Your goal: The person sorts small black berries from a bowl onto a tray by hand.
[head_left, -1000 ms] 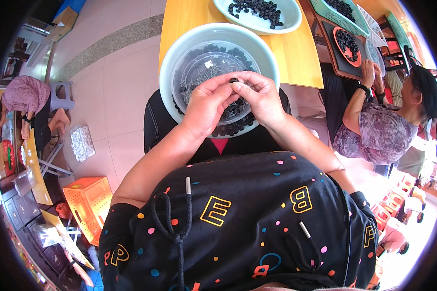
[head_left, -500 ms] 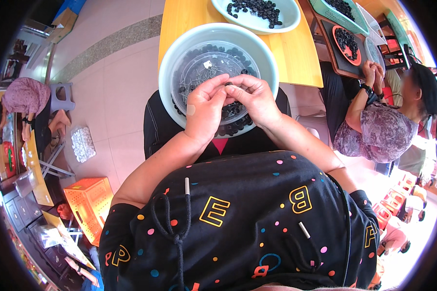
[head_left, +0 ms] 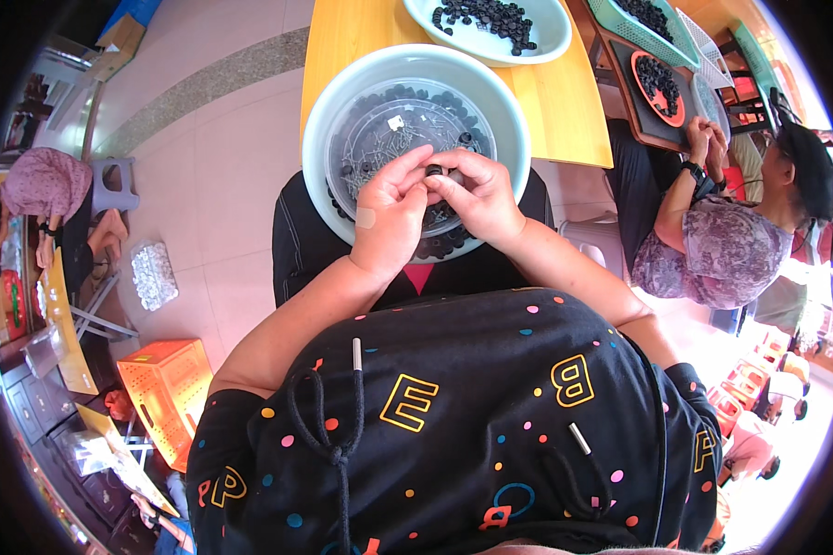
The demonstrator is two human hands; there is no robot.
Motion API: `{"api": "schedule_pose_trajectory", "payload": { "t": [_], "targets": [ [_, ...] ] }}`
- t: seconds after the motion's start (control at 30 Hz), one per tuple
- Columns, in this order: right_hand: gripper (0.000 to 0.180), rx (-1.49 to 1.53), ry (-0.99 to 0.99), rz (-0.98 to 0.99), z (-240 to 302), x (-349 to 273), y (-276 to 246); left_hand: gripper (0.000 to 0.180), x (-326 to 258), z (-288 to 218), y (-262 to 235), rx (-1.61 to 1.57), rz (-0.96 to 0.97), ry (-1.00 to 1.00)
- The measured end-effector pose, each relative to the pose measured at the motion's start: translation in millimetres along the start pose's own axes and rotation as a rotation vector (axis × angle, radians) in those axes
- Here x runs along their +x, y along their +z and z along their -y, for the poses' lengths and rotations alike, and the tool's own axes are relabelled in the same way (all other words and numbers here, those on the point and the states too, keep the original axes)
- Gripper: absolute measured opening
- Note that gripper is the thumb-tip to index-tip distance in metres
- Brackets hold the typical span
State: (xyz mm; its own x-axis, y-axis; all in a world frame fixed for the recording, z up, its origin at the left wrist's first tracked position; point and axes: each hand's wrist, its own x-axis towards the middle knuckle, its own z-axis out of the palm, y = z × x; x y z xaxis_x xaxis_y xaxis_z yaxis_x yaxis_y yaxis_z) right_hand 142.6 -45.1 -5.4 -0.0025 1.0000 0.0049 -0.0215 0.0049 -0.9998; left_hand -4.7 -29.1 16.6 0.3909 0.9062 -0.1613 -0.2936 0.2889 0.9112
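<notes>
Over a pale blue basin (head_left: 317, 129), my left hand (head_left: 384, 208) and my right hand (head_left: 483, 199) meet fingertip to fingertip. Between them they pinch a small black round part (head_left: 434, 170), partly hidden by the fingers. A strip of plaster is stuck on my left hand near the wrist. Below the hands, a clear round tray (head_left: 350, 139) inside the basin carries many thin metal pins (head_left: 379, 141) and a small white piece (head_left: 395, 122). More black round parts (head_left: 444, 245) lie in the basin around and under the tray.
The basin rests against a yellow table (head_left: 565, 120), where a second basin (head_left: 546, 42) holds black parts. At right, a person (head_left: 713, 240) sits by a table with an orange-red plate (head_left: 680, 116) of black parts. An orange crate (head_left: 162, 388) stands at left on the floor.
The black part shows more between my fingertips than before. My right hand has shifted slightly left, and its fingers have changed their bend a little.
</notes>
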Motion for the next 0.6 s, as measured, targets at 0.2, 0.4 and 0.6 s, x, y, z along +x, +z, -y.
{"api": "schedule_pose_trajectory", "payload": {
  "t": [0.2, 0.4, 0.6],
  "targets": [
    [0.024, -0.460, -0.554, 0.002, 18.9, 2.8, -6.3, 0.038, 1.1, -0.8, -15.0, 0.139, 0.131, 0.085],
    [0.024, -0.409, -0.392, -0.022, 34.5, -8.1, -1.5, 0.031, 10.6, -81.6, -32.2, 0.045, -0.030, 0.608],
    [0.020, -0.358, 0.036, -0.005, 27.0, -5.3, -15.8, 0.030, -45.6, -199.4, -37.6, 0.598, 0.182, 1.425]
  ]
}}
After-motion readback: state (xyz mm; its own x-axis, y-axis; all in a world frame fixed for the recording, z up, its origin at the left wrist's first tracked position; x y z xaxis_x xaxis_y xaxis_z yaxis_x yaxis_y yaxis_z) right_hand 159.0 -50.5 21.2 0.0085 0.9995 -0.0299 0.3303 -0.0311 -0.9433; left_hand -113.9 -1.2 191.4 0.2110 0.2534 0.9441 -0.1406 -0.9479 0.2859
